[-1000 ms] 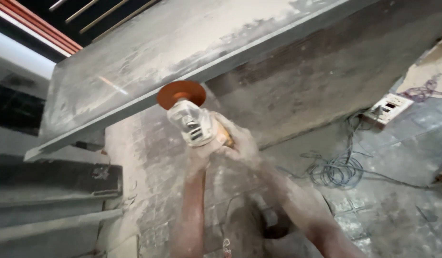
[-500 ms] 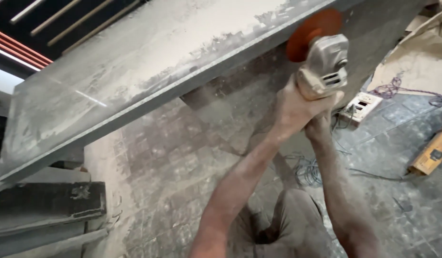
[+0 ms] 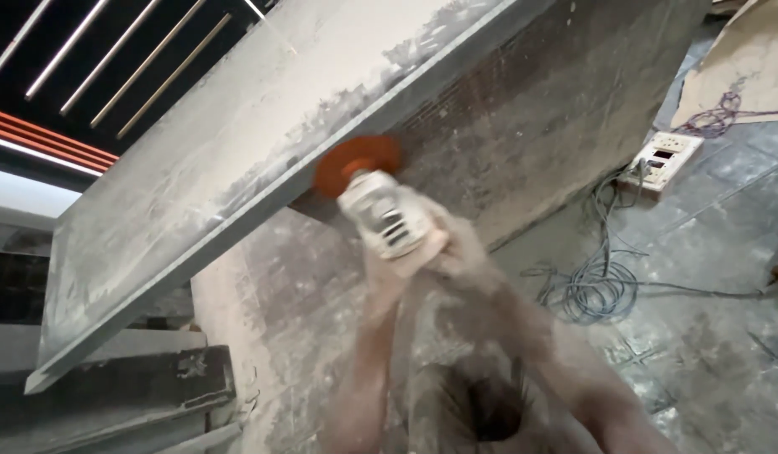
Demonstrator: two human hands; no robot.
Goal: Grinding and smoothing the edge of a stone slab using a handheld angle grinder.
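Now grinder (image 3: 380, 210) in both hands, disc (image 3: 357, 162) above

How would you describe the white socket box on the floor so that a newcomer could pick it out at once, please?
Start from the big dusty grey slab that slopes across the picture, and look past its right end to the tiled floor. There the socket box lies beside the dark block under the slab, above the coiled cable. It is the only flat white rectangle there.
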